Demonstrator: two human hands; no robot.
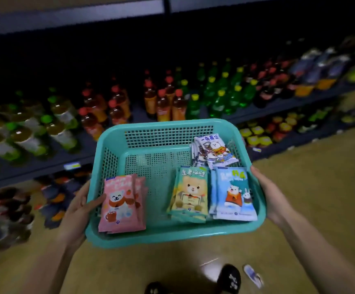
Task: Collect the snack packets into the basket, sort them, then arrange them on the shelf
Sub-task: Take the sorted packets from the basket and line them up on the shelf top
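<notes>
I hold a teal plastic basket point(151, 234) in front of me above the floor. My left hand point(81, 206) grips its left rim and my right hand point(270, 196) grips its right rim. Inside lie sorted stacks of snack packets: pink ones point(121, 204) at the front left, green-yellow ones point(190, 194) at the front middle, blue ones point(232, 194) at the front right, and white ones point(211, 149) at the back right. One loose packet point(254, 275) lies on the floor near my shoes.
A dark shelf unit point(45, 164) runs across the view, stocked with several rows of drink bottles point(164, 102) with green, red and yellow caps; lower shelves hold small packs. Tan floor point(310, 166) lies to the right and below. My black shoes point(228, 279) show at the bottom.
</notes>
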